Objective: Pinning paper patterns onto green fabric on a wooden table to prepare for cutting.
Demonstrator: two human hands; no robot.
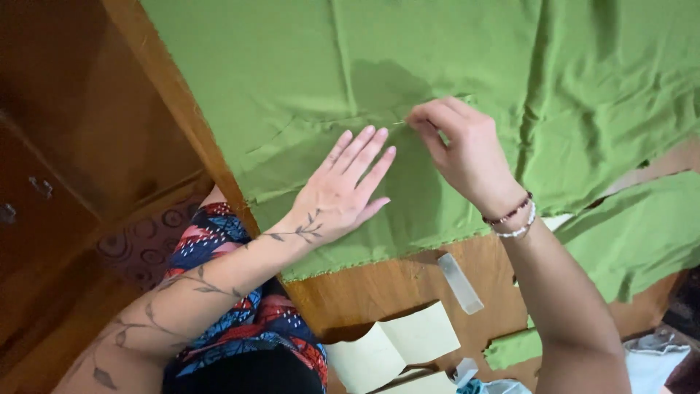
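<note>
from my seat i see the green fabric (437,66) spread over the wooden table (364,292). the left hand (343,193) lies flat on it, fingers open and spread, likely to keep the cloth from shifting. the right hand (463,149) pinches a pin (398,122) (barely visible) at a fold just beyond the left fingertips.
</note>
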